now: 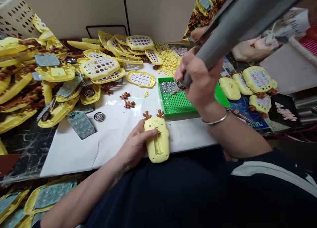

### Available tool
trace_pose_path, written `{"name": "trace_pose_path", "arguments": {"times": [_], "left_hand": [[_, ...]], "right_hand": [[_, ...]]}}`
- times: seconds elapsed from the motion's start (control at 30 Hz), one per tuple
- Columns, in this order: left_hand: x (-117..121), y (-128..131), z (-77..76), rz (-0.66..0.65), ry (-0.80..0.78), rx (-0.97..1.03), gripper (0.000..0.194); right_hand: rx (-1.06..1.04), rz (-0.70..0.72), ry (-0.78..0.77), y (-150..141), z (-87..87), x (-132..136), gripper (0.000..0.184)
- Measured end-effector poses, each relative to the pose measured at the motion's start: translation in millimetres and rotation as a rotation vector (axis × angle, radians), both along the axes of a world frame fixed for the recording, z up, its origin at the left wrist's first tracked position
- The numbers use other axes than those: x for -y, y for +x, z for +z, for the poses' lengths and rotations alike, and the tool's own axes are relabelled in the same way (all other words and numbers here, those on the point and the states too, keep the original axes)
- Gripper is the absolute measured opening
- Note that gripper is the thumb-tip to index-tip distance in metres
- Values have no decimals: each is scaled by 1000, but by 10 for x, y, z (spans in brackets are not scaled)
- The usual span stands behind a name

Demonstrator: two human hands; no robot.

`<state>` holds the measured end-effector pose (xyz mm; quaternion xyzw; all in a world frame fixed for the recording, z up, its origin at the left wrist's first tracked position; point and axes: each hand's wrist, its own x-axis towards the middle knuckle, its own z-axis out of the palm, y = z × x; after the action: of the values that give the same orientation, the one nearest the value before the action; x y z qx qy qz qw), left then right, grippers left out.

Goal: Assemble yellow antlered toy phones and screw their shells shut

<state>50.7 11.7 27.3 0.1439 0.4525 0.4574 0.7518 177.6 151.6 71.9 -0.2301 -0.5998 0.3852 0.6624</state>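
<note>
My left hand (pixel 135 142) grips a yellow toy shell (pixel 158 140) with brown antlers, its back with the uncovered battery slot facing up. The thumb presses near the top of that slot. In my right hand (pixel 201 77) is a grey electric screwdriver (pixel 228 29), fingers wrapped round its lower body. Its tip points down over a green perforated tray (pixel 178 102), close to a heap of small screws (pixel 168 87) inside. Whether a screw sits on the tip is too small to tell.
Piles of yellow shells (pixel 99 67) and circuit boards (pixel 81 125) with speakers (pixel 99 117) lie to the left. Brown antler pieces (pixel 127 100) rest mid-table. Yellow button pieces (pixel 169 59) are heaped behind the tray. Closed toys (pixel 257 79) and a black tray (pixel 284 110) stand right.
</note>
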Motion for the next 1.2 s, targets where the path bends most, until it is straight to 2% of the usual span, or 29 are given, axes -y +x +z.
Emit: {"name": "trace_pose_path", "arguments": {"times": [0.07,0.2,0.53,0.67,0.77,0.87,0.97,1.1,1.2], "left_hand": [[18,-14,16,-26,-23,42,48],[9,-17,7,3,-39,77,47],[29,-30,-41,0,-16,37,50],[63,-43,-77,-35,15,28,50],[67,-40,-72,-50,13,8,49],[56,-30,-61,-31,22,5,45],[49,-25,-72,-19,55,27,41],[58,-23,-98,-5,95,53,40],[64,-25,-108,1,102,45,40]], "right_hand": [[-23,0,-24,-13,-143,-138,41],[2,-7,-3,-37,-354,-266,40],[91,-20,-64,-13,-502,-308,48],[-17,1,-52,-19,-432,-283,39],[-53,9,-65,-35,-250,-169,35],[-39,28,-99,-79,-4,93,29],[-28,161,-182,-147,171,427,32],[-40,389,-223,-226,159,711,39],[-31,440,-236,-250,50,743,35]]}}
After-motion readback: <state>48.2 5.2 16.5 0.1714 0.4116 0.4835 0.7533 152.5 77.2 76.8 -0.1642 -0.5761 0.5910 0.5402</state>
